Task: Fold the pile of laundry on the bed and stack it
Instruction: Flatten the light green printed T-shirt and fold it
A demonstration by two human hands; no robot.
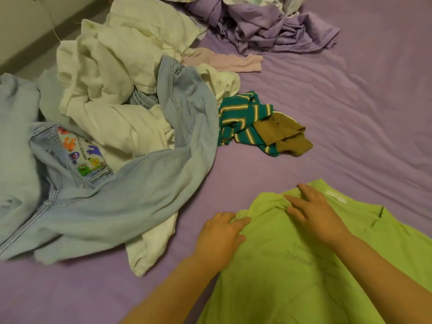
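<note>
Bedding in purple covers the whole bed (pixel 350 113), a wrinkled sheet that carries everything and leaves bare room along its right side, probably where a stack would go. Largest on it is the laundry pile (pixel 105 94) at the left edge, unfolded: pale jeans (pixel 131 195) sprawl across its near part with a cartoon-print waistband lining turned out, and cream cloth (pixel 112 54) is heaped above and tucked under them. Toward the far edge lies a crumpled purple garment (pixel 268 29), with a flat lilac piece (pixel 224 63) between it and the pile. At the near right edge the green shirt (pixel 304 265) is spread flat, apart from the pile, likely so it can be smoothed and folded on clear sheet; faint lettering shows on its cloth and a white label near its far end. Just beside the pile's right fringe sits a small striped top (pixel 243 120) in teal with brown trim, bunched and untouched. The right hand (pixel 311 213) lies on the shirt's far part, fingers spread and nearly straight, pressing a bunched fold flat rather than gripping. The left hand (pixel 219 237) rests at the shirt's left border, fingers lightly bent over the hem; whether they pinch the cloth I cannot tell. Judging by this, folding has barely begun, and no stack is visible.
</note>
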